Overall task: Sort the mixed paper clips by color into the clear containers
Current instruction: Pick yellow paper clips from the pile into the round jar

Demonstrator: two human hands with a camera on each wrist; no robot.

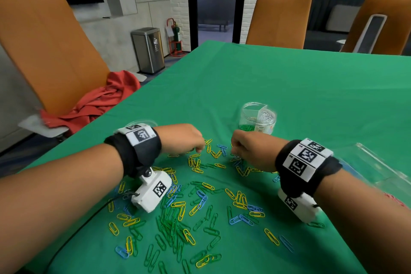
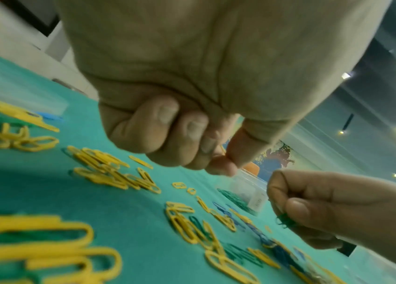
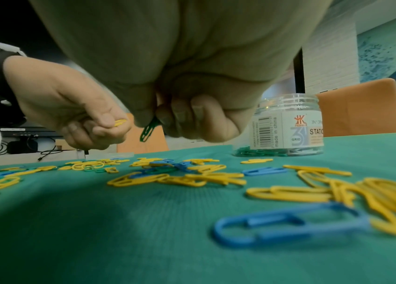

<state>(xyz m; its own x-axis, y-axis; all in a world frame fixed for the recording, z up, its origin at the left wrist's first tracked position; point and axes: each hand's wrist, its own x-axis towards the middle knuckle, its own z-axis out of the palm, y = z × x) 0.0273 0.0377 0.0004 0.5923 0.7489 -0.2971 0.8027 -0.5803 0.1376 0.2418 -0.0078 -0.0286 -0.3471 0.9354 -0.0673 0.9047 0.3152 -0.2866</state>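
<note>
Yellow, green and blue paper clips (image 1: 195, 209) lie scattered on the green cloth. My left hand (image 1: 198, 148) hovers over the far edge of the pile, its fingers curled, pinching a yellow clip (image 3: 120, 122). My right hand (image 1: 234, 151) is close beside it, thumb and fingers pinching a green clip (image 3: 148, 129) that hangs just above the cloth. Just beyond the right hand stands a clear round jar (image 1: 258, 118) with inner dividers, green clips in one part and silver ones in another. Behind my left wrist the rim of a second clear container (image 1: 142, 123) shows, its contents hidden.
A clear plastic piece (image 1: 382, 167) lies at the table's right edge beside my right forearm. An orange chair (image 1: 51, 51) with a red cloth (image 1: 97, 100) stands at the left; two more chairs stand at the far side. A cable runs from the left wrist camera (image 1: 151, 191).
</note>
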